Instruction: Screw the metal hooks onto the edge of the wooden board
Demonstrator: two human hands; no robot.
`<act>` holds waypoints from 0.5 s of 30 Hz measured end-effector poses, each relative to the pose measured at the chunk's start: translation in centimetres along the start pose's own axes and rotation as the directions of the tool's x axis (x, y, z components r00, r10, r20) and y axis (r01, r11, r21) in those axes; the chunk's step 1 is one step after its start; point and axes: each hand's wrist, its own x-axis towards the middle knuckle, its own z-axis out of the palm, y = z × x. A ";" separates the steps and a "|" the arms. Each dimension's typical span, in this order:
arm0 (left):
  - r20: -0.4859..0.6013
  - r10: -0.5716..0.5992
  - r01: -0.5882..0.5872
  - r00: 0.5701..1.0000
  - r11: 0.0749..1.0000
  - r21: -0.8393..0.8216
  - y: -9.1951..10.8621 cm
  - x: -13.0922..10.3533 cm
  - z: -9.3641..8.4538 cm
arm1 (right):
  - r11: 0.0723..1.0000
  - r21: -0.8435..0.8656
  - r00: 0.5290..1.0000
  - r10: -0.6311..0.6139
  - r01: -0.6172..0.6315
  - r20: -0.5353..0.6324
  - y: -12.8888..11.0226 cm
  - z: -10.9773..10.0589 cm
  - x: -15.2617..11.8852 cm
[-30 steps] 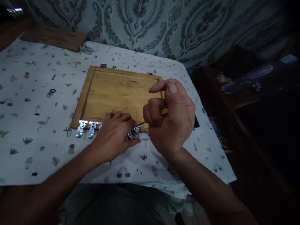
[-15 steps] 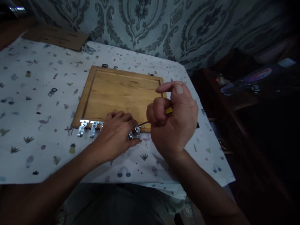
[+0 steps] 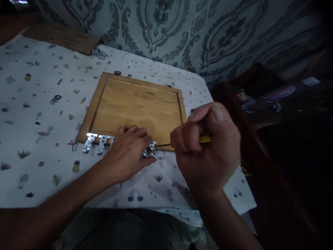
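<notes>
A framed wooden panel point(image 3: 140, 104) lies flat on the table. Along its near edge sit several silver metal hinges, among them one at the left end point(image 3: 89, 142) and one beside it point(image 3: 103, 144). My left hand point(image 3: 127, 151) rests over this edge, its thumb and fingers closed about another metal hinge point(image 3: 152, 149); the palm hides part of the row. In my closed right hand point(image 3: 208, 149) is a screwdriver point(image 3: 205, 139) with a yellow handle. Its thin shaft points left, the tip close to the hinge by my left fingers; whether it touches is unclear.
A patterned white cloth point(image 3: 49, 114) covers the table. At the back left lies a piece of cardboard point(image 3: 62, 38), with metal parts point(image 3: 99, 53) by its corner. A patterned wall point(image 3: 169, 27) stands behind, and a plastic bottle point(image 3: 281, 93) lies beyond the right edge.
My right hand has moved right and slightly down, and the screwdriver now lies at a flatter angle. My left hand keeps its hold on the hinge. The view has shifted slightly.
</notes>
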 end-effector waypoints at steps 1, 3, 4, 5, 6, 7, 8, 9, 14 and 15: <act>-0.002 0.004 -0.004 1.000 1.000 -0.001 0.0 0.0 0.0 | 1.000 0.006 1.000 0.008 -0.008 -0.002 0.3 -0.1 -0.1; -0.001 0.006 -0.006 1.000 1.000 0.000 0.0 0.0 0.0 | 1.000 0.010 1.000 0.023 -0.023 -0.010 0.6 -0.2 -0.2; 0.004 0.006 -0.006 1.000 1.000 -0.001 0.0 0.0 0.0 | 1.000 0.010 0.999 0.028 -0.028 -0.016 0.6 -0.3 -0.3; 0.007 0.006 -0.006 1.000 1.000 -0.003 0.0 0.0 0.0 | 0.999 0.011 0.999 0.030 -0.030 -0.019 0.6 -0.3 -0.3; 0.009 0.007 -0.007 1.000 1.000 -0.006 0.0 -0.1 0.0 | 0.999 0.011 0.999 0.032 -0.031 -0.020 0.6 -0.3 -0.3; 0.006 0.008 -0.008 1.000 1.000 -0.010 -0.1 -0.1 0.0 | 0.999 0.011 0.999 0.031 -0.031 -0.020 0.5 -0.3 -0.4; 0.002 0.011 -0.011 1.000 1.000 -0.015 -0.1 -0.1 0.0 | 1.000 0.010 0.999 0.027 -0.026 -0.022 0.5 -0.3 -0.4; -0.001 0.013 -0.013 1.000 1.000 -0.020 -0.1 -0.1 0.0 | 1.000 0.006 0.999 0.024 -0.024 -0.024 0.4 -0.3 -0.4; -0.002 0.014 -0.014 1.000 1.000 -0.022 0.0 -0.2 0.0 | 1.000 -0.020 0.999 0.009 -0.010 -0.032 0.7 -0.2 -0.3; -0.006 0.015 -0.015 1.000 1.000 -0.019 0.0 -0.2 0.1 | 1.000 -0.021 0.999 0.010 -0.010 -0.031 0.7 -0.2 -0.3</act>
